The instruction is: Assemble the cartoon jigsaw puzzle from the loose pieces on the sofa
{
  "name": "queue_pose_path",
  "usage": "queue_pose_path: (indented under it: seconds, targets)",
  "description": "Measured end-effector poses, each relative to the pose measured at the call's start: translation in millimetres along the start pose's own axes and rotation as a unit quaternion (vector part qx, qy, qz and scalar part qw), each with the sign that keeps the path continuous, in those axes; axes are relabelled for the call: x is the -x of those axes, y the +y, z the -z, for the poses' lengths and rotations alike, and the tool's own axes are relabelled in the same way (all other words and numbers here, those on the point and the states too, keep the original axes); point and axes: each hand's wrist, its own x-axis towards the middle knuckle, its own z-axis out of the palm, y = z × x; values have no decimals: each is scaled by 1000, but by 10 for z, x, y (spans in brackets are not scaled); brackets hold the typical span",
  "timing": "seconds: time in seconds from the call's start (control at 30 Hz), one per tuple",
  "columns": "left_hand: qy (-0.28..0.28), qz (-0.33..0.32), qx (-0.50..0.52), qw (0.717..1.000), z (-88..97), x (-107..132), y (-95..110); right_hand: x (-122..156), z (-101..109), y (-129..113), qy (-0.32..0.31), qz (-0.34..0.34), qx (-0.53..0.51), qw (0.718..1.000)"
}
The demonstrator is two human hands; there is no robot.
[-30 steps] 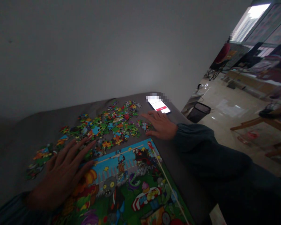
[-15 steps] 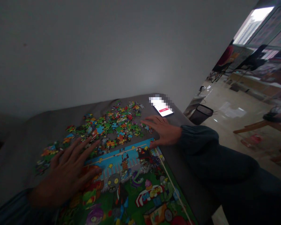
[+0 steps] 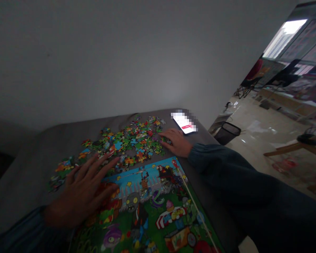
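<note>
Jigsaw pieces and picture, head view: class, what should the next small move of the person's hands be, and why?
Probably the right hand should pick up one loose jigsaw piece: its fingers rest at the edge of the scattered pile, while the left hand lies partly over the printed puzzle picture, so it seems less free.

A home, most likely a living room: a plain white wall [image 3: 94,59], a glossy tiled floor [image 3: 255,140], and a black mesh wastebasket [image 3: 227,134] by a grey cloth-covered surface [image 3: 42,154] with loose jigsaw pieces [image 3: 126,144]. Farther off, a folding chair [image 3: 246,84], a low wooden cabinet [image 3: 287,102], a wooden chair frame [image 3: 287,151], and a bright window [image 3: 281,38].
</note>
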Motion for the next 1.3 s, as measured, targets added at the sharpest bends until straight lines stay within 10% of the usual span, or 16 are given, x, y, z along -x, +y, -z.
queue_pose_path:
  seconds: [0.33,1.3]
  targets:
    - [-40,26,18,999,67,2,18,-149,-21,-142,-82,-5,103,991]
    - [-90,37,48,994,187,21,56,-79,-52,-49,-48,-17,10,999]
